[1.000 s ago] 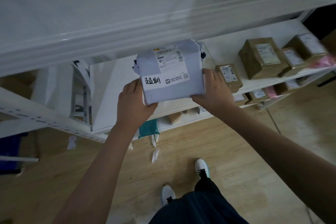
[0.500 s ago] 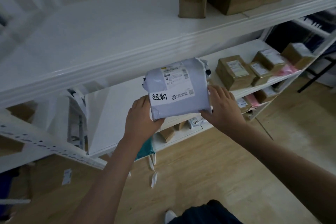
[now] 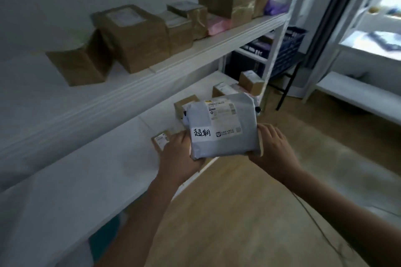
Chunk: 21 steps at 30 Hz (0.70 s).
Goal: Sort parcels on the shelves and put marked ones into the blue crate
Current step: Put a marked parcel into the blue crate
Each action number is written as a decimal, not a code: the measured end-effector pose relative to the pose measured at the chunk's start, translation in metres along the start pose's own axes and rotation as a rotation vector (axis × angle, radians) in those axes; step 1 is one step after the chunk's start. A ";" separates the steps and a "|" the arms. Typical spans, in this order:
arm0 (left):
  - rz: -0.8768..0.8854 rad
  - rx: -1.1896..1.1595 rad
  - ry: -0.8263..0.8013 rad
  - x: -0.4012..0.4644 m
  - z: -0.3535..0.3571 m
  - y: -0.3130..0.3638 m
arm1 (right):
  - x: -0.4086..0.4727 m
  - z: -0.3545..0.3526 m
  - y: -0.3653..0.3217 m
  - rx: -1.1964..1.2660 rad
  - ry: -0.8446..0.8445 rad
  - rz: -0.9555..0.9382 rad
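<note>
Parcel [image 3: 223, 128] — grey, handwritten mark | left hand [image 3: 179, 154] grips it | right hand [image 3: 274, 149] grips it — off shelf [image 3: 121, 97]

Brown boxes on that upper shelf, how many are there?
5 that I can tell: a low box at the left, a large one, two smaller ones, and a big one at the right. More may hide behind.

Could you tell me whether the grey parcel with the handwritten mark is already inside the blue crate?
No, the grey parcel is held between the left hand and right hand, well short of the blue crate.
</note>
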State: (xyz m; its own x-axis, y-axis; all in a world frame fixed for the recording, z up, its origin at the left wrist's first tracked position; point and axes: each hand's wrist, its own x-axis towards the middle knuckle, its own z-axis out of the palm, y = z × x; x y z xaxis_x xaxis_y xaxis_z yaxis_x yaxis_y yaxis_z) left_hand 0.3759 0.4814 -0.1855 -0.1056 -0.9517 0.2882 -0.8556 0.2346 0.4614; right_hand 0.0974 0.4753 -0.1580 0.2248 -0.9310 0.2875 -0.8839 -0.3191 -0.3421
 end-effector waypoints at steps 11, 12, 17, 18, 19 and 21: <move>0.282 -0.089 -0.111 0.140 0.139 0.172 | -0.013 -0.088 0.201 0.018 0.137 0.329; 0.298 -0.083 -0.122 0.152 0.151 0.183 | -0.010 -0.091 0.216 0.030 0.145 0.347; 0.318 -0.088 -0.156 0.220 0.207 0.220 | 0.027 -0.095 0.291 0.043 0.174 0.399; 0.321 -0.091 -0.160 0.238 0.219 0.226 | 0.040 -0.096 0.308 0.044 0.175 0.400; 0.315 -0.092 -0.163 0.257 0.232 0.231 | 0.056 -0.097 0.326 0.042 0.173 0.405; 0.282 -0.104 -0.173 0.303 0.259 0.243 | 0.092 -0.100 0.366 0.037 0.166 0.418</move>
State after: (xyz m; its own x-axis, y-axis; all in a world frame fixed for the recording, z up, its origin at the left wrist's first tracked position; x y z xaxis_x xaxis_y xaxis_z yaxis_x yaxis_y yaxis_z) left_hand 0.0048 0.1990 -0.2030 -0.4223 -0.8640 0.2741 -0.7255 0.5035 0.4693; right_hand -0.2461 0.2906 -0.1672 -0.2204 -0.9411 0.2565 -0.8687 0.0697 -0.4905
